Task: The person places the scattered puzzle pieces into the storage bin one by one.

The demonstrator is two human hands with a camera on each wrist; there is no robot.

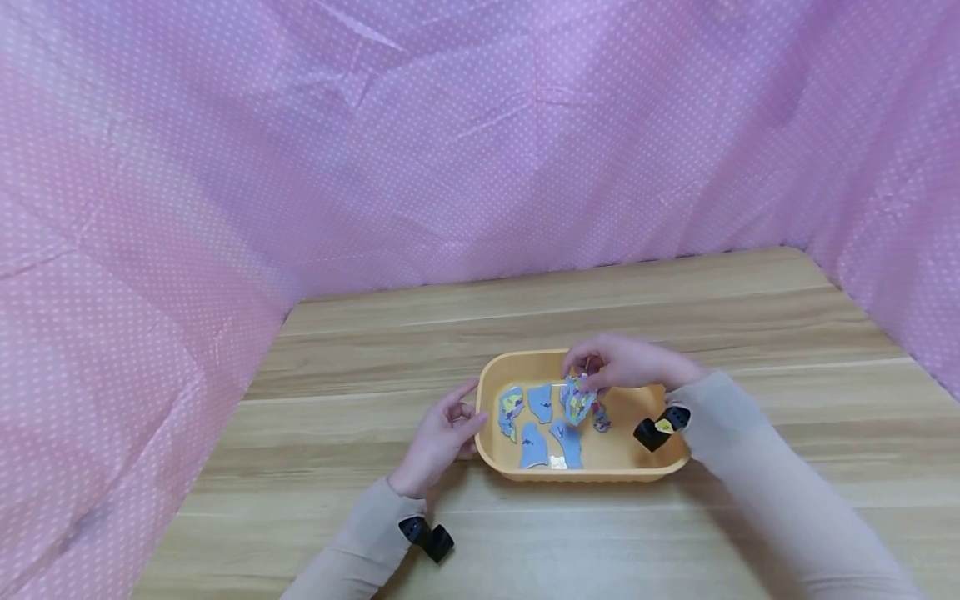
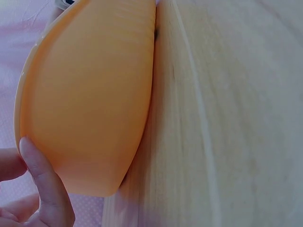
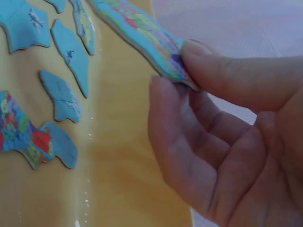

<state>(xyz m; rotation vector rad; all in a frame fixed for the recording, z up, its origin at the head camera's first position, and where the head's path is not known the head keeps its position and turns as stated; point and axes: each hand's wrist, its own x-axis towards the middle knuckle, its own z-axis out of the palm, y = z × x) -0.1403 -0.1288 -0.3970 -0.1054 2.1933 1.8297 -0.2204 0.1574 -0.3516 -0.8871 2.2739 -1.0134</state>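
In the head view, my right hand point(image 1: 618, 362) is over the yellow-orange plastic tray point(image 1: 600, 475). Between its thumb and index finger it pinches a puzzle piece point(image 1: 578, 403), which the right wrist view shows as a thin board piece point(image 3: 142, 35) with a blue edge and multicoloured print. Several other puzzle pieces lie flat in the tray, among them a mostly blue one point(image 1: 534, 446) and a multicoloured one point(image 3: 16, 127). At the tray's left end, my left hand point(image 1: 442, 429) grips the rim point(image 2: 20, 101) with thumb and fingers.
The tray stands on a wood-grain table point(image 1: 360, 375). Pink cloth with white dots point(image 1: 450, 167) hangs behind the table and along its sides. A small black camera point(image 1: 429, 537) is strapped to each wrist, over the light sleeves.
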